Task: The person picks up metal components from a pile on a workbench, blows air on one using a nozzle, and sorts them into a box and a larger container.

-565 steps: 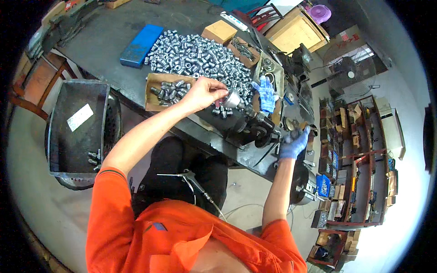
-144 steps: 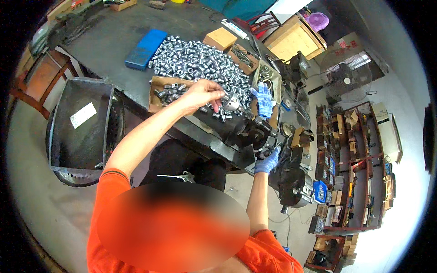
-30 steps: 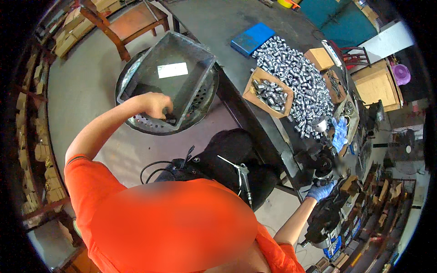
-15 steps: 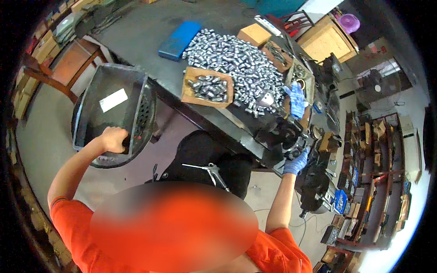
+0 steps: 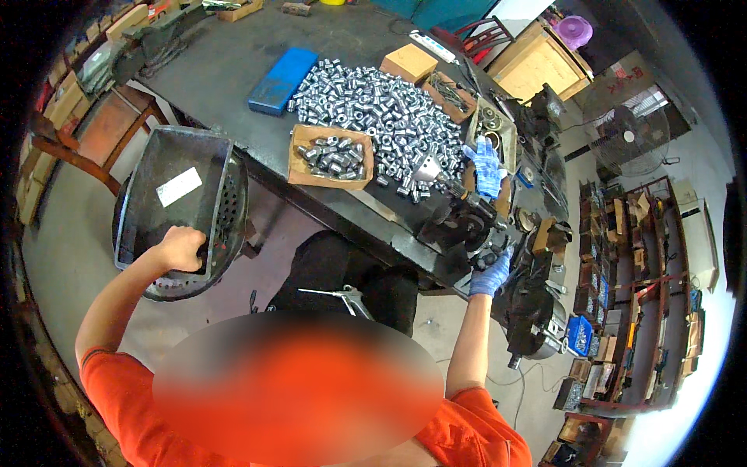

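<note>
My bare left hand (image 5: 183, 249) is closed at the near right corner of a dark rectangular bin (image 5: 144, 198), its fingers partly hidden behind the rim. Inside the bin lies a white paper label (image 5: 180, 187). The bin rests on a round perforated stool (image 5: 228, 222). At the bench's right end, my right hand (image 5: 492, 276) wears a blue glove and is closed against dark metal parts of a small bench machine (image 5: 459, 226). What its fingers hold there is hidden. A metal cone-shaped piece (image 5: 426, 167) projects from the machine toward a heap of shiny metal sleeves (image 5: 381, 101).
A cardboard box (image 5: 331, 181) of metal sleeves sits by the bench's front edge. Behind it are a blue case (image 5: 282, 82) and a closed carton (image 5: 408, 62). A loose blue glove (image 5: 486, 167) lies beyond the machine. An air blow gun (image 5: 342, 296) lies on my lap.
The view has shifted, so the bench things appear farther left. Both hands keep their places, the left at the bin and the right at the machine.
</note>
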